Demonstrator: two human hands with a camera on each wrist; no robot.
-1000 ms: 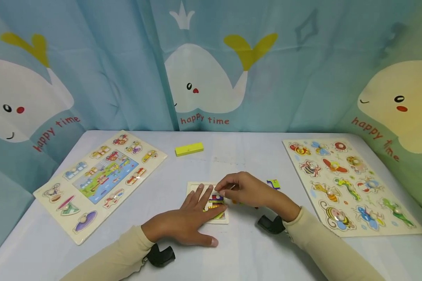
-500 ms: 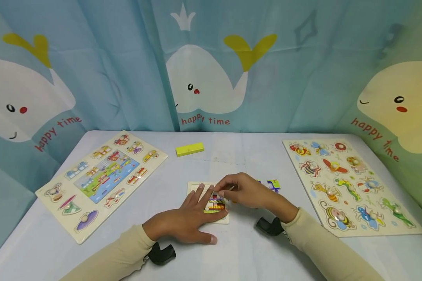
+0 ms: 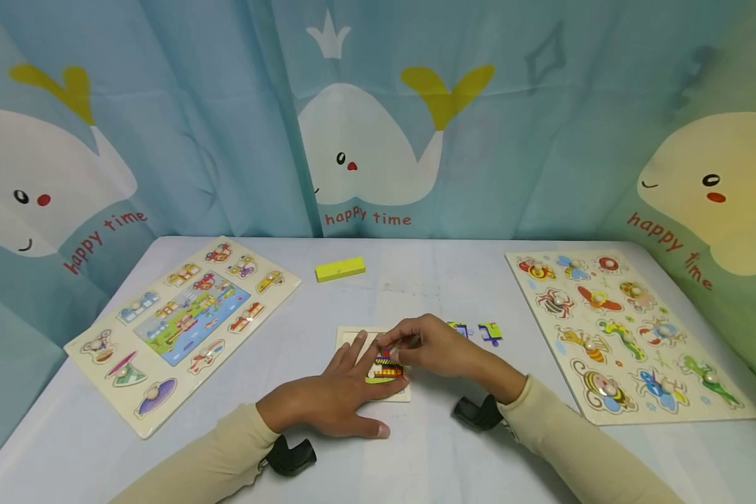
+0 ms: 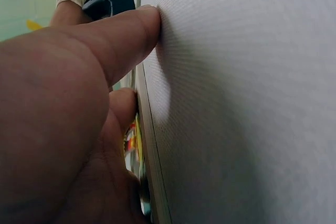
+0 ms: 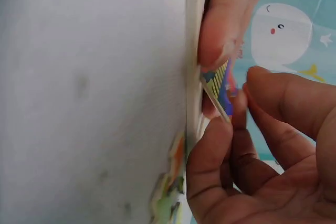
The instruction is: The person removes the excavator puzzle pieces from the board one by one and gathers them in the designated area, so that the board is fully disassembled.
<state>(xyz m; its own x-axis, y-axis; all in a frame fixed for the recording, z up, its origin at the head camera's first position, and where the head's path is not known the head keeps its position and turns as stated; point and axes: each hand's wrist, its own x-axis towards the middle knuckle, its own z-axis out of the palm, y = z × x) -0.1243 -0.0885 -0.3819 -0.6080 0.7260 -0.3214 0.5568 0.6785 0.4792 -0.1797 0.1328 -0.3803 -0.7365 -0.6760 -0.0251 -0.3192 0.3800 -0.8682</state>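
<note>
My left hand point(image 3: 330, 402) lies flat with spread fingers across a small wooden puzzle board point(image 3: 344, 338), its thumb on the tabletop. Between its fingers and thumb side, a brightly printed picture point(image 3: 387, 371) shows within the board. Over the board's right side, my right hand point(image 3: 444, 348) pinches a small jigsaw piece point(image 5: 224, 87), striped yellow and dark with purple. In the right wrist view this piece stands tilted, one edge down at the board, close to a left fingertip. Fingers hide part of the board and the piece.
Two loose jigsaw pieces, one at the right point(image 3: 489, 332), lie beyond my right hand. A yellow block point(image 3: 340, 269) sits farther back. Large knobbed puzzle boards lie at left point(image 3: 116, 402) and right point(image 3: 611, 416). A whale-print curtain point(image 3: 510, 154) hangs behind the table.
My right hand has shifted slightly, tipping at the board, and more of the loose pieces behind it shows. The left hand has stayed in place on the board.
</note>
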